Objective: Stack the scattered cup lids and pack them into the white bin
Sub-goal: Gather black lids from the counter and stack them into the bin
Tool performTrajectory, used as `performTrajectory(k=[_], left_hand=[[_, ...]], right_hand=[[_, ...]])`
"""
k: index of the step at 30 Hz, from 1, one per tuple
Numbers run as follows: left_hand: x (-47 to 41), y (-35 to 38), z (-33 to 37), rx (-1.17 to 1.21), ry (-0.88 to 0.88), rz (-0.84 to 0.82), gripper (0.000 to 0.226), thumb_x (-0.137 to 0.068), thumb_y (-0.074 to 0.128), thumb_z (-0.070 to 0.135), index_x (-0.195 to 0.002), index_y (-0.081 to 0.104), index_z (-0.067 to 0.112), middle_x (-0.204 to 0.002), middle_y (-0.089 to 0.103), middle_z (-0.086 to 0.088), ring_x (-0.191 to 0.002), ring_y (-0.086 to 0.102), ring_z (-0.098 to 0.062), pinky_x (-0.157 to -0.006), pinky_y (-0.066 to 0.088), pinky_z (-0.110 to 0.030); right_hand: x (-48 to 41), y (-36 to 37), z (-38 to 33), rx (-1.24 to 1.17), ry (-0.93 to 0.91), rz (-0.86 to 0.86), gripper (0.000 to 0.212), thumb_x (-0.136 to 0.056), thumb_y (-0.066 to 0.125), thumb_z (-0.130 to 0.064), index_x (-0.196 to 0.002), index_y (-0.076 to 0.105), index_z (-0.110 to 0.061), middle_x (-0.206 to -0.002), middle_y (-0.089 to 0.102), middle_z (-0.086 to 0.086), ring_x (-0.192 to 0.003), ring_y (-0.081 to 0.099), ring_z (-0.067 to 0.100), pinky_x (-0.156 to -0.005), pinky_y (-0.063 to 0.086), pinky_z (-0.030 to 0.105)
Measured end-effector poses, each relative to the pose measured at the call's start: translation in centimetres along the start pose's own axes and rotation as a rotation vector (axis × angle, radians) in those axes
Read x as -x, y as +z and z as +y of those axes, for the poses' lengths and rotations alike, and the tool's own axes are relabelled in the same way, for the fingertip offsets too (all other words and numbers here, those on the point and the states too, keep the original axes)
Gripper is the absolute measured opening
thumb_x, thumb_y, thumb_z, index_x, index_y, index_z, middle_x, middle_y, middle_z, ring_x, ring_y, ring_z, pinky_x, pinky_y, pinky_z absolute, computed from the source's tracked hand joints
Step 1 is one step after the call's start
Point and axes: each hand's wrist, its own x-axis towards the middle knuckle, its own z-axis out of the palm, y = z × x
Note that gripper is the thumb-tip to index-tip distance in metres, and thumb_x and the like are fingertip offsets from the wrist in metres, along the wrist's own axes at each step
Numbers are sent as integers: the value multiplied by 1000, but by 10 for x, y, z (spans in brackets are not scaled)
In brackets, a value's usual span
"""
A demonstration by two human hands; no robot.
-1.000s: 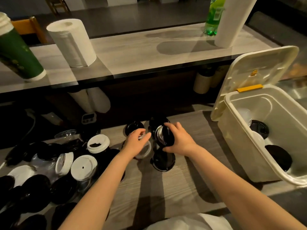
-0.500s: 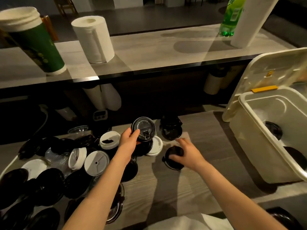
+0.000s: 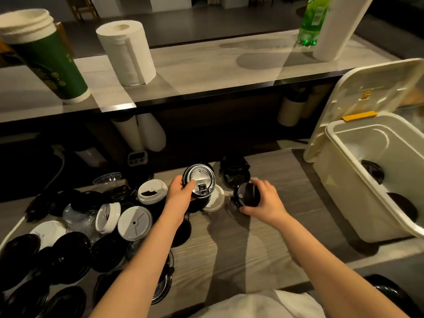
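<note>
My left hand (image 3: 180, 191) grips a black cup lid (image 3: 199, 181) by its edge, its top tilted toward me above the table. My right hand (image 3: 263, 199) curls around a second black lid (image 3: 247, 195), tilted just above the wooden table. A white lid (image 3: 215, 199) lies flat between the hands. Behind them sits a small stack of black lids (image 3: 235, 172). Several black, white and clear lids (image 3: 91, 223) are scattered on the left. The white bin (image 3: 339, 187) stands open at the right with black lids (image 3: 371, 171) inside.
The bin's hinged lid (image 3: 371, 99) leans back with a yellow latch. On the raised counter stand a green cup stack (image 3: 48, 58), a paper towel roll (image 3: 127, 51), a green bottle (image 3: 312, 21) and a white roll (image 3: 337, 28). Bare wood (image 3: 231, 255) lies between my arms.
My left hand has lifted a black lid up from the table and holds it there. My right hand has picked up another black lid from the table and tilted it.
</note>
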Motion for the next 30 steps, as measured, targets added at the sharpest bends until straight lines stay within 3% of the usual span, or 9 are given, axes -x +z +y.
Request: performTrajectory(k=[6,12,16,21,24,30], left_hand=[[13,55,32,20,137,-66,14,-93,53,11,-99,53,24,-106,62,-7,-98,62,-21,-86,52,-36],[43,142,67,-3,277,-240,19,-94,52,11,-112,55,18,-105,65,2,-99,63,-11,-84,52,-28],[59,204,78,-1,307,-299,19,-94,52,10,-102,55,27,-101,64,6,-96,62,-5,-80,51,-20],[75,269,80,7,285,-340,20,-93,52,8,-98,56,27,-101,66,3,-99,63,-11,-85,52,-27],[81,301,77,-6,285,-345,19,-92,53,8,-97,56,27,-100,66,2,-100,63,-14,-87,51,-31],[92,342,72,2,257,-324,20,-92,53,10,-111,56,16,-101,67,2,-98,64,-12,-79,52,-25]], right_hand=[[-2,-84,-11,-116,-120,263,83,-70,80,-35,-139,38,-19,-133,42,0,-127,37,16,-102,32,27],[8,-177,20,-127,-138,379,80,-71,80,-26,-138,37,-16,-132,43,-1,-122,37,8,-103,32,24],[14,-230,67,-133,-76,388,78,-71,80,-20,-136,38,-18,-127,40,-5,-124,37,12,-101,31,24],[24,-279,143,39,64,195,82,-72,78,-20,-141,33,-21,-132,36,0,-125,35,16,-99,28,23],[28,-296,182,260,107,-43,85,-68,78,-28,-141,34,-21,-135,39,4,-126,40,23,-102,37,31],[29,-294,213,633,174,-510,78,-65,81,-27,-130,39,-19,-125,51,5,-110,53,25,-88,50,37]])
